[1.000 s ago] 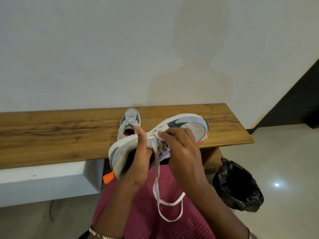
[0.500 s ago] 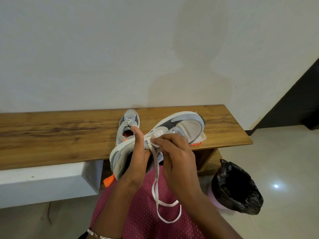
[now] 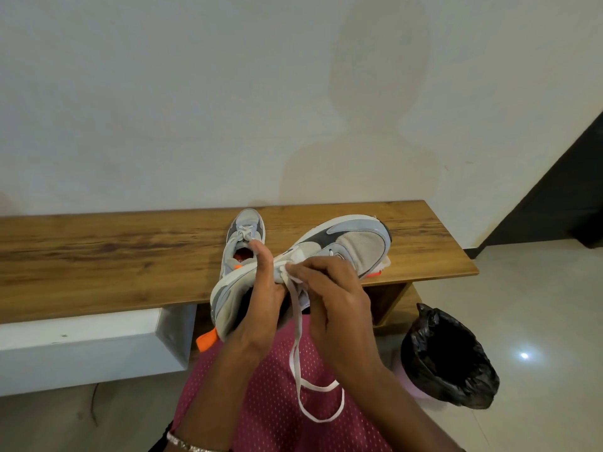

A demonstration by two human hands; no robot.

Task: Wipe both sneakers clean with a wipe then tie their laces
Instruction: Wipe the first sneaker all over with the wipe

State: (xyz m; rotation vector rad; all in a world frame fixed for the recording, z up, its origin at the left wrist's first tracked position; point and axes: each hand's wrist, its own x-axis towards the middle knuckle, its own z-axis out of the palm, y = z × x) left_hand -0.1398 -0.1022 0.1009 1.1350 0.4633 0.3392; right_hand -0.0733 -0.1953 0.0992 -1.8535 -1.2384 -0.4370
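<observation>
Sneaker slants between the hands, heel low in the gripping left hand and toe up and away rightward, while the nearer right hand pinches its lace, whose loop dangles below.

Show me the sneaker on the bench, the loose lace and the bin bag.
sneaker on the bench (image 3: 247, 224), head view, its laced toe end
loose lace (image 3: 294, 340), head view, its straight hanging strand
bin bag (image 3: 478, 381), head view, its crumpled outer side
</observation>
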